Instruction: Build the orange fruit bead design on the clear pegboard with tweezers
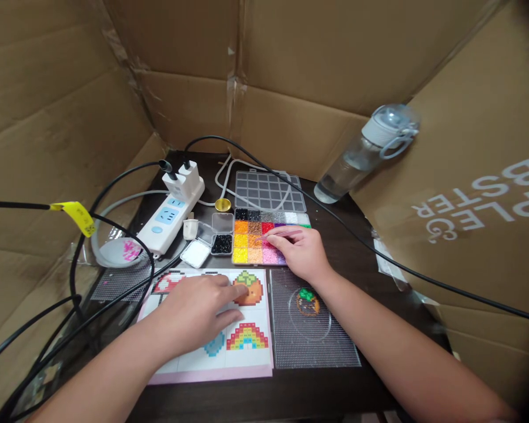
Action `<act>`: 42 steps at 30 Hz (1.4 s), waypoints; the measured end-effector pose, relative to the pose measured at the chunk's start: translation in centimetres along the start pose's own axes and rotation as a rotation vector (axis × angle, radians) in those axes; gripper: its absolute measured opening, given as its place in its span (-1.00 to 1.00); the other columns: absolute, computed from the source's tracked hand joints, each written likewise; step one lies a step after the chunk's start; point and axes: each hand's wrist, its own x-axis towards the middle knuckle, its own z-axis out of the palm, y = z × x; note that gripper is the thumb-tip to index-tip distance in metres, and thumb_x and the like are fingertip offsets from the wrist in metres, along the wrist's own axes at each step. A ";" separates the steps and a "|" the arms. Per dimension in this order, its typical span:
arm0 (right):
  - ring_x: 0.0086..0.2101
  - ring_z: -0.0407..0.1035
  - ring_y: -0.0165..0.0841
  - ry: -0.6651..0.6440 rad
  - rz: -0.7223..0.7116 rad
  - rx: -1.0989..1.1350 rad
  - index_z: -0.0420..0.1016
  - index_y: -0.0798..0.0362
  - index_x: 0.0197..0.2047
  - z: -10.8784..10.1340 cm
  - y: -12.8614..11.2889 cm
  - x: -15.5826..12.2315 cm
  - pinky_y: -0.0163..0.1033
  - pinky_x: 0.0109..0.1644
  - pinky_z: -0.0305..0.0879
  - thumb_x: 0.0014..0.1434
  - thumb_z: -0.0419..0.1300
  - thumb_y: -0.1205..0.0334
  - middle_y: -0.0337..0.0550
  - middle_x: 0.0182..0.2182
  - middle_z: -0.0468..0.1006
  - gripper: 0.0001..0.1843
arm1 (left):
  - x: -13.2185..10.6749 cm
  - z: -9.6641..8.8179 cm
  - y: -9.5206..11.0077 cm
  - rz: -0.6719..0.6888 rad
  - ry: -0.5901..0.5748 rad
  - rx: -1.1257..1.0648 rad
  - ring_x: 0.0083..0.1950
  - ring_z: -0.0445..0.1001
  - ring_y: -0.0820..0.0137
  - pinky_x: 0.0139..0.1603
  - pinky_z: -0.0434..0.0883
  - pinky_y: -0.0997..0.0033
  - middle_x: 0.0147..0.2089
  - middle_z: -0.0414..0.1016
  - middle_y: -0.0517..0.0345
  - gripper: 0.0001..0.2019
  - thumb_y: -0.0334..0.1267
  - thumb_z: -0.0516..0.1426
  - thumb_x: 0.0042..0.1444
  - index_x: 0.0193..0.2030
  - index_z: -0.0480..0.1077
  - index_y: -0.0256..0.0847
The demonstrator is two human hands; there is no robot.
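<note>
My left hand (200,311) lies on a printed pattern sheet (247,367), its index finger stretched onto the orange fruit picture (251,291). Between the fingers of my right hand (304,249) is a pair of pinkish tweezers (277,235), whose tip reaches over the orange compartments of a bead box (234,258). Fuse beads of many colours fill the box. Below my right wrist lies a clear pegboard (291,352) carrying a small bead figure (308,301), green on top with an orange outline and some dark beads inside.
A power strip (167,220) with plugs and black cables (114,299) occupies the left. Small boxes hold white beads (196,254) and black beads (223,244). A water bottle (357,158) leans at the back right. Cardboard walls (300,53) surround the table.
</note>
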 end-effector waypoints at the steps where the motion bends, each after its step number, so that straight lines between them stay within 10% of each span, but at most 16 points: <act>1: -0.31 0.59 -0.26 0.005 0.000 0.004 0.67 0.04 -0.44 0.0 0.0 0.0 -0.16 -0.16 0.52 0.05 0.33 0.18 -0.09 -0.36 0.70 -0.87 | 0.0 0.0 0.0 -0.001 0.001 0.001 -0.09 0.59 0.09 -0.19 0.48 0.16 -0.08 0.59 0.07 -0.67 -0.09 0.06 0.29 0.15 0.43 0.05; 12: -0.32 0.59 -0.28 0.122 -0.066 0.002 0.68 0.03 -0.39 -2.8 -2.2 -1.9 -0.20 -0.19 0.54 0.08 0.33 0.26 -0.13 -0.37 0.70 -0.92 | 0.0 0.0 0.0 0.010 0.005 -0.003 -0.04 0.58 0.11 -0.13 0.47 0.16 -0.06 0.59 0.06 -0.66 -0.11 0.05 0.29 0.16 0.44 0.03; 23: -0.31 0.62 -0.18 0.230 0.072 0.071 0.67 0.01 -0.34 -7.5 1.5 -11.4 -0.08 -0.18 0.57 0.16 0.31 0.15 -0.08 -0.37 0.70 -0.85 | 0.3 1.1 -0.7 0.012 0.046 0.011 -0.03 0.58 0.11 -0.11 0.46 0.17 -0.02 0.60 0.08 -0.62 -0.06 0.03 0.28 0.18 0.44 0.07; 42: -0.33 0.60 -0.33 0.385 0.063 -0.115 0.71 -0.06 -0.37 -7.1 2.6 -15.5 -0.28 -0.18 0.56 0.11 0.31 0.35 -0.19 -0.39 0.70 -0.86 | 0.2 1.0 -0.7 0.008 0.062 0.011 -0.05 0.57 0.13 -0.12 0.47 0.17 0.01 0.59 0.12 -0.63 -0.02 0.01 0.27 0.13 0.48 0.11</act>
